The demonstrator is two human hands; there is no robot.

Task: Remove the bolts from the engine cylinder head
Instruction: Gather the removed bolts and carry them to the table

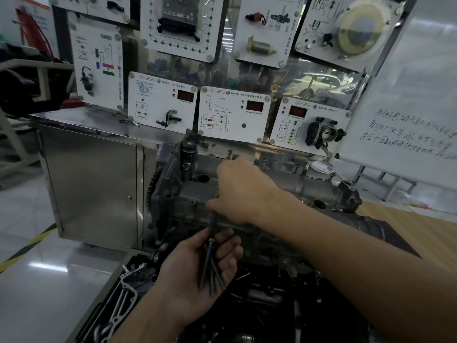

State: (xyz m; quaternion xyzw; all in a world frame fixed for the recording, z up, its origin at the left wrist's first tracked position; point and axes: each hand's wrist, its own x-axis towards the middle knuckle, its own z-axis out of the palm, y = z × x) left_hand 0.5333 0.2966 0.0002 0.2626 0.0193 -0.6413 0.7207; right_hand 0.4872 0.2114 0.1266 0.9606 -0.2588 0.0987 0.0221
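Bolts (210, 268) were held in curled left hand (197, 263) fingers, 6 o'clock. Cylinder head (188, 194) was partly hidden by right hand (244, 191); whether its fingers gripped anything could not be told. Sensor panels (235, 112) were noted, 12 o'clock.

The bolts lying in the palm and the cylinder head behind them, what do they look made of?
The bolts look like steel: long, dark grey shanks with a dull sheen. The cylinder head looks like cast aluminium, though that is a guess: pale grey, matte, with rounded moulded edges.
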